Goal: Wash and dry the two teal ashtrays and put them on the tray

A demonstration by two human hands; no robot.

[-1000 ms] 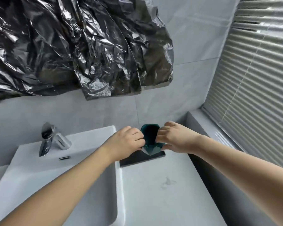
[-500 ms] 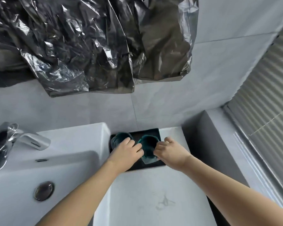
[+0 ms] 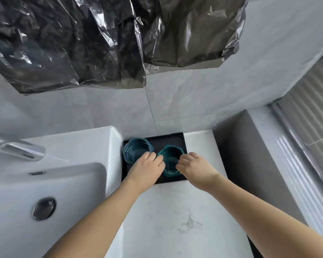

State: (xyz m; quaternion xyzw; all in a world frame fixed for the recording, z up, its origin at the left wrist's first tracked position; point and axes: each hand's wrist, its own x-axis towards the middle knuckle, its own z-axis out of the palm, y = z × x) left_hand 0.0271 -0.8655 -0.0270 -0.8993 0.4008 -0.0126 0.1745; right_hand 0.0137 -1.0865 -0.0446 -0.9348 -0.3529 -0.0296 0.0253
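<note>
Both hands pinch the rim of the right teal ashtray [image 3: 171, 161] on the black tray [image 3: 172, 141]: left hand [image 3: 147, 167], right hand [image 3: 195, 167]. The left teal ashtray [image 3: 136, 149] sits just beside it.

**Both hands on the right-hand ashtray**

Both bare forearms reach forward and converge on the right-hand ashtray [image 3: 171, 161]. The left hand [image 3: 146, 169] lies knuckles up on that ashtray's left rim, fingers curled over the edge. The right hand [image 3: 195, 167] grips its right rim the same way, fingers bent inward, wrist angled toward the left hand.
</note>
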